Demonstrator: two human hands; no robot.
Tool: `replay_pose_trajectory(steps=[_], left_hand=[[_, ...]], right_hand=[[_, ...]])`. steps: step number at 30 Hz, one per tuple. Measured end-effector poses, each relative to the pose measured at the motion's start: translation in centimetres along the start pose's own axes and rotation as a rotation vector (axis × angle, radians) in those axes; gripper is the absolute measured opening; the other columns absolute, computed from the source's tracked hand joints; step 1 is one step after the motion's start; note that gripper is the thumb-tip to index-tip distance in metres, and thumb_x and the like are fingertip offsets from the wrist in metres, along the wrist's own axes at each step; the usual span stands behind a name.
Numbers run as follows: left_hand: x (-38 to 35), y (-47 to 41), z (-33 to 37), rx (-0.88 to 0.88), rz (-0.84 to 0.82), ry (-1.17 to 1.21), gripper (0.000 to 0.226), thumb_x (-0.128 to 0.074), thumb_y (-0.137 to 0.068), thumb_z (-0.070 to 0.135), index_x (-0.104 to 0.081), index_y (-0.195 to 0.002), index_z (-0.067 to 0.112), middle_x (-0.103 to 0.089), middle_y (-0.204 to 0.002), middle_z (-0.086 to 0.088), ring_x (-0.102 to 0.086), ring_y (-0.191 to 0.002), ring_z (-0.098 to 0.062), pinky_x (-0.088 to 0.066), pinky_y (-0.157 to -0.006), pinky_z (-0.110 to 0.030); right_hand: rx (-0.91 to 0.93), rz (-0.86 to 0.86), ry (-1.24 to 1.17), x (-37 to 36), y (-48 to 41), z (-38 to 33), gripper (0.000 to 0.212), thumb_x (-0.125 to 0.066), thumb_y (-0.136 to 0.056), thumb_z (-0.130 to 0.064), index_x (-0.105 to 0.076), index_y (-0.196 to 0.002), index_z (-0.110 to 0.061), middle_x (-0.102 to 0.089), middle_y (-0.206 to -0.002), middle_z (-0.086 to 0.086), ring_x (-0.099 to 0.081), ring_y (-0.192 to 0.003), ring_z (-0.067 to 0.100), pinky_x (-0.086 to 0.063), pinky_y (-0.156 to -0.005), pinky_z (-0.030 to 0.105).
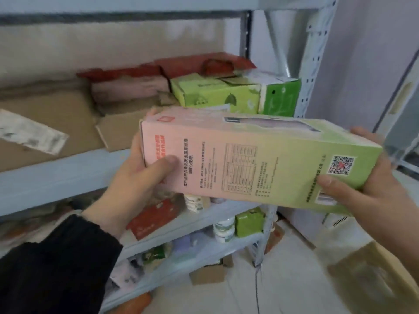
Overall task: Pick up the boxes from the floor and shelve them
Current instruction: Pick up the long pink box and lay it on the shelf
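Observation:
A long pink-to-green box (256, 159) with printed text and a QR code is held level in front of the grey metal shelf (56, 175). My left hand (136, 177) grips its pink end, thumb on the front face. My right hand (367, 189) grips its green end, thumb near the barcode. The box hovers at the height of the upper shelf board, just in front of a green box (217, 94) that lies on that shelf.
Brown cartons (49, 114) and red-topped boxes (204, 64) crowd the upper shelf. Lower boards hold a red box (154, 218), small jars (223, 230) and a green carton (249, 220). Cardboard boxes (374, 275) sit on the tiled floor at right. A perforated upright (315, 53) stands at the shelf's right end.

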State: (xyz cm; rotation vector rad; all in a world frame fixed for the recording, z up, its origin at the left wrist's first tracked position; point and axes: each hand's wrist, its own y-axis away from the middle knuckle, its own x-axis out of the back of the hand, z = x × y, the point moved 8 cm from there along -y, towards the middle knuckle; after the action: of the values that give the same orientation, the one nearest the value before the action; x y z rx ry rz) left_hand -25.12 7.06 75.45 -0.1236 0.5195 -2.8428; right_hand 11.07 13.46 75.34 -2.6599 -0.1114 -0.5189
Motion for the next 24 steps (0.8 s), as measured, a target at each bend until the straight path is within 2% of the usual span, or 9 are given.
replay_pose_trajectory(steps=[3,5,7,10,12,15,19,21,24], left_hand=[[3.9,3.9,2.6,-0.001,0.084,-0.024,0.077,-0.072,-0.079,0.033,-0.031,-0.131,0.073,-0.071,-0.126,0.005,-0.068,-0.117,-0.019,-0.059,-0.086,-0.046],[6.6,6.7,3.6,0.013,0.162,-0.042,0.084,-0.079,-0.076,0.037,-0.027,-0.132,0.074,-0.070,-0.128,0.003,-0.068,-0.117,-0.020,-0.061,-0.084,-0.043],[9.1,9.9,4.3,0.022,0.272,-0.064,0.090,-0.083,-0.076,0.034,-0.025,-0.133,0.074,-0.071,-0.125,0.003,-0.069,-0.113,-0.018,-0.062,-0.079,-0.037],[12.8,14.4,4.8,0.028,0.440,-0.100,0.088,-0.079,-0.077,0.030,-0.027,-0.132,0.074,-0.074,-0.115,0.005,-0.072,-0.104,-0.015,-0.062,-0.072,-0.031],[15.5,16.9,5.0,0.043,0.526,-0.112,0.086,-0.074,-0.072,0.034,-0.026,-0.134,0.070,-0.075,-0.110,0.008,-0.073,-0.100,-0.012,-0.062,-0.069,-0.028],[19.8,19.2,5.4,0.048,0.581,-0.129,0.100,-0.087,-0.048,0.066,-0.030,-0.129,0.078,-0.074,-0.113,0.010,-0.072,-0.101,-0.009,-0.063,-0.073,-0.035],[25.8,20.7,5.6,0.030,0.602,-0.112,0.107,-0.089,-0.044,0.070,-0.032,-0.133,0.076,-0.072,-0.120,0.007,-0.070,-0.107,-0.014,-0.054,-0.089,-0.052],[28.1,20.7,5.4,0.040,0.598,-0.117,0.106,-0.087,-0.047,0.070,-0.029,-0.135,0.076,-0.071,-0.120,0.008,-0.070,-0.107,-0.013,-0.056,-0.087,-0.049],[30.3,20.1,5.5,0.034,0.576,-0.132,0.096,-0.084,-0.057,0.065,-0.021,-0.128,0.082,-0.070,-0.120,0.014,-0.068,-0.108,-0.007,-0.063,-0.079,-0.039]], right_hand=[[0.020,-0.207,0.023,-3.0,-2.4,3.4,0.087,-0.084,-0.080,-0.038,-0.033,-0.150,-0.044,-0.071,-0.120,-0.019,-0.069,-0.111,0.011,-0.060,-0.085,0.030],[0.061,-0.345,0.039,-5.0,-3.6,6.3,0.092,-0.089,-0.071,-0.053,-0.037,-0.147,-0.054,-0.068,-0.125,-0.023,-0.063,-0.125,0.020,-0.059,-0.089,0.026],[0.180,-0.470,-0.074,-9.3,-2.8,2.2,0.099,-0.087,-0.073,-0.050,-0.027,-0.151,-0.052,-0.065,-0.130,-0.023,-0.063,-0.122,0.014,-0.057,-0.092,0.032],[0.231,-0.443,-0.037,-13.5,-0.7,-7.4,0.094,-0.079,-0.066,-0.067,-0.019,-0.138,-0.074,-0.066,-0.124,-0.024,-0.066,-0.109,0.004,-0.055,-0.085,0.040],[0.297,-0.516,-0.068,-16.9,0.0,-10.5,0.082,-0.073,-0.067,-0.074,-0.017,-0.126,-0.082,-0.065,-0.117,-0.029,-0.064,-0.102,-0.006,-0.052,-0.080,0.024],[0.350,-0.573,-0.073,-21.9,0.2,-12.9,0.083,-0.072,-0.069,-0.068,-0.013,-0.125,-0.082,-0.058,-0.127,-0.028,-0.058,-0.106,-0.013,-0.046,-0.073,0.004],[0.422,-0.590,-0.105,-27.7,1.5,-16.6,0.083,-0.073,-0.073,-0.067,-0.014,-0.131,-0.079,-0.053,-0.135,-0.017,-0.053,-0.117,-0.009,-0.045,-0.089,0.016],[0.427,-0.571,-0.096,-30.0,1.6,-17.6,0.084,-0.072,-0.071,-0.066,-0.015,-0.133,-0.077,-0.054,-0.136,-0.017,-0.053,-0.121,-0.004,-0.045,-0.094,0.021],[0.420,-0.529,-0.136,-31.6,1.7,-19.1,0.083,-0.077,-0.073,-0.054,-0.021,-0.127,-0.080,-0.058,-0.126,-0.026,-0.057,-0.116,-0.005,-0.046,-0.084,0.009]])
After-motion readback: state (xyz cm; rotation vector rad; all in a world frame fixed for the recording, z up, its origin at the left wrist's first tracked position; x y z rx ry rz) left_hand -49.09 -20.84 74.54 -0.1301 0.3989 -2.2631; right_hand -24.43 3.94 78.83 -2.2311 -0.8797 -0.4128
